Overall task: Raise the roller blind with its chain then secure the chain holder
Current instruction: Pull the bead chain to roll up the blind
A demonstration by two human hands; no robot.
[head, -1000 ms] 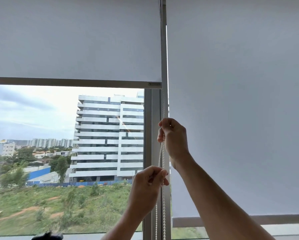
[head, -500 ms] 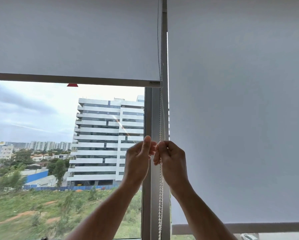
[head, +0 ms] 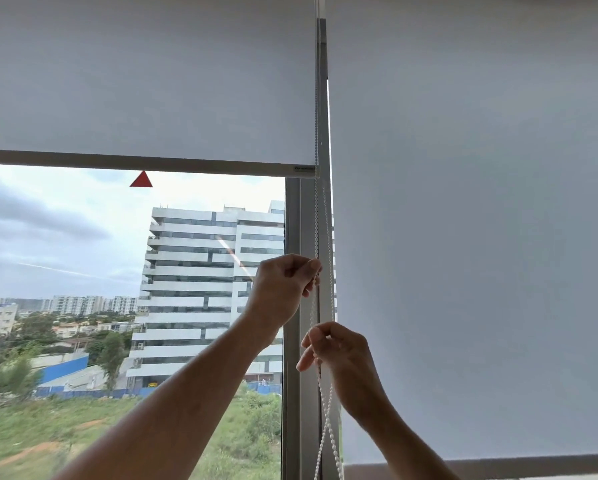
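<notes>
Two hands on the bead chain [head: 316, 220] at the window frame post [head: 292, 306], one above the other. Left hand [head: 285, 289] higher, fist closed, thumb and fingers pinched on one strand just left of the post. Right hand [head: 339, 355] lower, fingers curled and pinched on the same loop, chain trailing down from it and off the bottom edge. Chain hanging between the two blinds, running up along the post past the bottom rail [head: 145, 164] and on toward the top of the view. Left roller blind [head: 145, 74] partly raised, rail sitting roughly a third of the way down, glass below it open to the outside: tall white building [head: 200, 271], trees, grass, cloudy sky. Small red triangle sticker [head: 141, 180] on the glass right under the rail. Right roller blind [head: 481, 220] much further down, its rail [head: 533, 464] near the bottom right corner. Chain holder nowhere to be made out, so can't say anything on that.
</notes>
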